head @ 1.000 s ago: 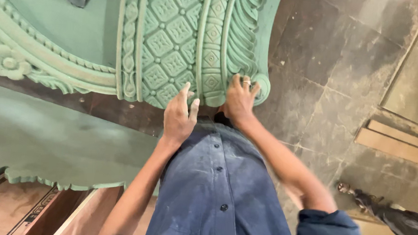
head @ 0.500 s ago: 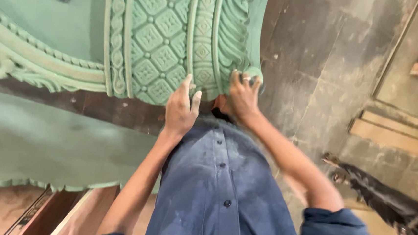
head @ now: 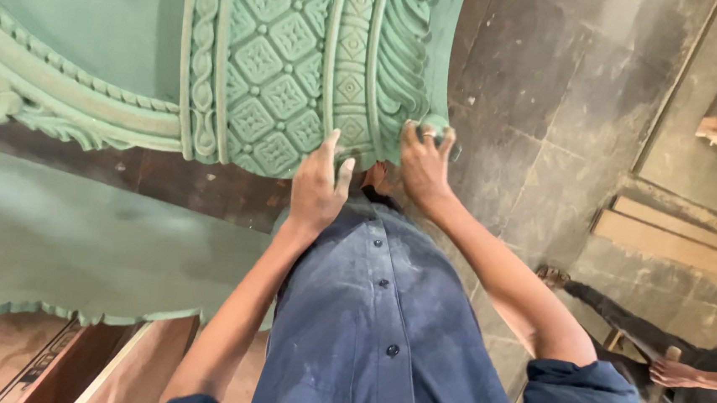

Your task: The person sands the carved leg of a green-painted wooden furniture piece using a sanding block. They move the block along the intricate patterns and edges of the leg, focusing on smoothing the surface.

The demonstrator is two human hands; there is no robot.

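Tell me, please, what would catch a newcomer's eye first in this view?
The big green carved panel fills the upper left, its diamond lattice and leaf moulding running down to a rounded end. Both hands press on that lower edge: the left hand on the lattice, the right hand at the leafy corner. Below them hangs a dusty blue buttoned shirt.

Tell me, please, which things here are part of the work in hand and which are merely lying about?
In hand:
- green carved panel
- left hand, flat on its lower edge
- right hand, gripping its corner

Lying about:
- wooden boards on the stone floor
- plain green panel
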